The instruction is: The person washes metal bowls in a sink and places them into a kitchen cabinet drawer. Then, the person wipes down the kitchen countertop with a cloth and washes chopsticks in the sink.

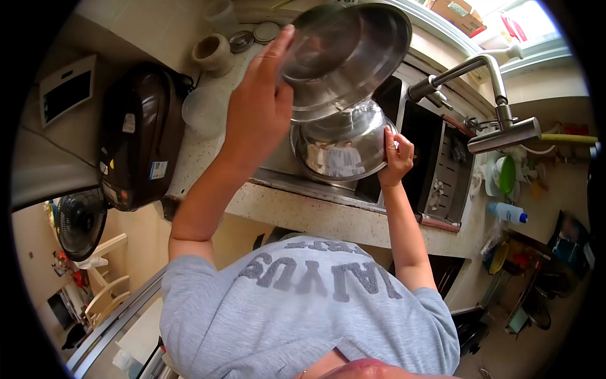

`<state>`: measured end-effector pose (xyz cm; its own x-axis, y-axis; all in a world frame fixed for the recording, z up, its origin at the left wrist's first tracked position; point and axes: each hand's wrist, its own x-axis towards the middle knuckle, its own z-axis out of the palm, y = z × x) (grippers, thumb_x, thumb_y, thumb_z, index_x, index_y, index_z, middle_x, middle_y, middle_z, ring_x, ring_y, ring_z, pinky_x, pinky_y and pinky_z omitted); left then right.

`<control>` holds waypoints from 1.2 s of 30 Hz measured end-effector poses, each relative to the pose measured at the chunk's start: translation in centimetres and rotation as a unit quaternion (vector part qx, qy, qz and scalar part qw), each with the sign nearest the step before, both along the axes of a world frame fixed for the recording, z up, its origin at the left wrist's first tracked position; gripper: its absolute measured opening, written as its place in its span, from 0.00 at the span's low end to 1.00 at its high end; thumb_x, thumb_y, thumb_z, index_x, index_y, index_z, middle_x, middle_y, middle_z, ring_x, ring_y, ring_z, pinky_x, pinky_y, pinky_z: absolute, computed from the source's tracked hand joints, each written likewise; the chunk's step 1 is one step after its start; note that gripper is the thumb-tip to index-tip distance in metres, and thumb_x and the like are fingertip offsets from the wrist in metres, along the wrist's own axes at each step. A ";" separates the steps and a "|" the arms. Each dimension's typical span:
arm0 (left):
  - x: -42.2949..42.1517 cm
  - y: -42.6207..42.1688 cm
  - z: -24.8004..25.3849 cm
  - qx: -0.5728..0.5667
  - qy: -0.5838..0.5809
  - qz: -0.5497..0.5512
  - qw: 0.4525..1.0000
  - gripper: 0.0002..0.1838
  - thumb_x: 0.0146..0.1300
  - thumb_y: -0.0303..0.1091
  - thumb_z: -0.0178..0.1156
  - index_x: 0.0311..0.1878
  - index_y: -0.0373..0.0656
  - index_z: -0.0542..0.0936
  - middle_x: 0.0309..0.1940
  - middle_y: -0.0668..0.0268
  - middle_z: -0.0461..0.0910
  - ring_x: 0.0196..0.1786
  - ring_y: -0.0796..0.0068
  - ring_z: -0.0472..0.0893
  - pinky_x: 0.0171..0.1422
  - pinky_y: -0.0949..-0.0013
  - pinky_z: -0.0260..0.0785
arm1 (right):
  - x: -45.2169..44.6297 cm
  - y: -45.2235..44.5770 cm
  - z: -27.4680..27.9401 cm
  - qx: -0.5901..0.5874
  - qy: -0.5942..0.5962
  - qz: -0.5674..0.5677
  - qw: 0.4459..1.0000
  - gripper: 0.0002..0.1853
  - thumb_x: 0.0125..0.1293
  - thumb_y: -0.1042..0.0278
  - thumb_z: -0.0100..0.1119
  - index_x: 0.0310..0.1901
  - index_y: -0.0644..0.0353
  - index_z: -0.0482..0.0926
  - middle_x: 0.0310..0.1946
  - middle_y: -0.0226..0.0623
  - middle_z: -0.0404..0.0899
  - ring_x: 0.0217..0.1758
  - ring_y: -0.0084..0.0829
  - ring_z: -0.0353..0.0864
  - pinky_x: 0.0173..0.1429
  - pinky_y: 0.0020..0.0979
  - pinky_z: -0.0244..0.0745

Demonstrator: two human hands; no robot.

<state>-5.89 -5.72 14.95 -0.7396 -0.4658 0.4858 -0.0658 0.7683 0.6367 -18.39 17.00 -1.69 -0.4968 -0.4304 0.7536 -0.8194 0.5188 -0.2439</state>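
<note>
My left hand [260, 104] is closed on the rim of a shiny steel basin [356, 57], which is raised and tilted on its side. Below it sits a second steel basin [338, 159], over the sink's near edge, with its inside facing up. The thumb and fingers of my right hand [398, 156] pinch that lower basin's right rim. Between the two basins there is a clear, glistening patch that looks like water. The upper basin covers the far part of the lower one.
A dark sink [413, 136] with a drain tray [449, 170] lies to the right, under a metal faucet [505, 114]. On the left counter stand a dark appliance [142, 136], a clear plastic bowl [203, 114] and a small ceramic pot [212, 53]. A blue-capped bottle [507, 212] is at right.
</note>
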 end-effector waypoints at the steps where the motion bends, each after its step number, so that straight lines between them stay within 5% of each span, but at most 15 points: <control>1: 0.0 -0.1 0.0 0.010 0.005 0.011 1.000 0.32 0.51 0.20 0.46 0.62 0.52 0.59 0.50 0.56 0.71 0.37 0.61 0.77 0.39 0.67 0.69 | -0.1 0.2 0.0 -0.020 -0.007 -0.002 1.000 0.20 0.41 0.76 0.60 0.42 0.55 0.79 0.29 0.30 0.70 0.28 0.27 0.68 0.26 0.24 0.65; 4: 0.2 -1.1 -0.4 0.064 -0.023 0.086 0.994 0.30 0.52 0.21 0.45 0.61 0.47 0.60 0.44 0.55 0.74 0.32 0.65 0.77 0.38 0.68 0.68 | -0.2 0.8 0.3 -0.067 -0.001 -0.013 0.998 0.20 0.40 0.77 0.62 0.41 0.57 0.79 0.29 0.30 0.70 0.26 0.27 0.66 0.26 0.25 0.62; 7: 0.6 -2.7 -1.5 -0.008 0.021 0.119 0.993 0.27 0.53 0.21 0.44 0.60 0.41 0.61 0.39 0.54 0.76 0.28 0.68 0.76 0.36 0.69 0.68 | -0.4 1.9 0.9 -0.085 0.022 -0.028 0.996 0.21 0.40 0.79 0.65 0.42 0.56 0.79 0.28 0.29 0.68 0.25 0.27 0.64 0.25 0.25 0.60; 12: 2.2 -3.2 -2.6 0.085 0.011 0.156 0.984 0.21 0.56 0.24 0.44 0.56 0.34 0.63 0.43 0.56 0.75 0.44 0.70 0.75 0.51 0.71 0.64 | -0.6 3.9 0.1 -0.125 0.020 -0.049 0.991 0.20 0.44 0.81 0.65 0.43 0.56 0.78 0.28 0.29 0.66 0.26 0.25 0.63 0.25 0.24 0.58; 20: 3.3 -2.0 -2.5 0.078 -0.001 0.141 0.987 0.25 0.55 0.21 0.42 0.59 0.35 0.60 0.49 0.53 0.71 0.48 0.63 0.74 0.52 0.70 0.64 | -0.7 4.2 0.1 -0.166 -0.021 -0.037 0.985 0.18 0.47 0.82 0.62 0.43 0.60 0.78 0.30 0.31 0.65 0.30 0.26 0.66 0.25 0.23 0.60; 25: 3.0 0.1 -1.6 -0.015 0.064 0.044 0.997 0.26 0.54 0.18 0.43 0.59 0.36 0.60 0.55 0.53 0.66 0.55 0.62 0.70 0.58 0.69 0.60 | -1.1 3.6 0.1 -0.100 -0.026 -0.039 0.994 0.20 0.44 0.77 0.62 0.43 0.59 0.78 0.30 0.33 0.67 0.31 0.29 0.67 0.28 0.25 0.63; 29: 2.7 0.7 -1.7 -0.208 0.089 -0.110 0.968 0.28 0.50 0.18 0.52 0.58 0.36 0.62 0.57 0.50 0.63 0.54 0.56 0.71 0.48 0.72 0.69 | -1.4 2.7 0.4 -0.049 -0.004 -0.040 0.998 0.22 0.39 0.73 0.61 0.43 0.57 0.79 0.30 0.32 0.70 0.30 0.31 0.68 0.30 0.28 0.65; 31: 3.4 1.7 -0.4 -0.127 0.043 -0.109 0.985 0.28 0.50 0.19 0.54 0.57 0.35 0.63 0.58 0.48 0.61 0.54 0.55 0.71 0.43 0.73 0.71 | -1.5 2.3 0.7 -0.038 -0.050 -0.046 0.997 0.19 0.41 0.74 0.59 0.41 0.56 0.79 0.30 0.32 0.70 0.30 0.32 0.69 0.30 0.29 0.66; 33: 3.9 0.9 -1.9 -0.224 0.056 -0.053 0.971 0.26 0.52 0.18 0.52 0.57 0.34 0.63 0.58 0.49 0.62 0.55 0.57 0.70 0.45 0.72 0.70 | -1.2 1.8 1.6 0.048 -0.054 -0.100 0.992 0.16 0.45 0.76 0.57 0.40 0.56 0.79 0.30 0.32 0.70 0.29 0.33 0.70 0.30 0.29 0.67; 36: 3.7 0.2 -3.5 -0.042 0.129 0.040 0.990 0.23 0.55 0.18 0.43 0.57 0.32 0.61 0.57 0.49 0.63 0.57 0.61 0.68 0.55 0.71 0.63 | -1.4 0.9 2.2 0.081 -0.055 -0.137 0.986 0.13 0.52 0.74 0.55 0.41 0.54 0.78 0.29 0.30 0.70 0.29 0.33 0.71 0.30 0.31 0.68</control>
<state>-2.17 -5.55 11.47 -0.5483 -0.4680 0.6931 0.0286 0.8177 0.5749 -19.78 17.91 0.52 -0.6857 -0.3791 0.6214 -0.6166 0.7561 -0.2191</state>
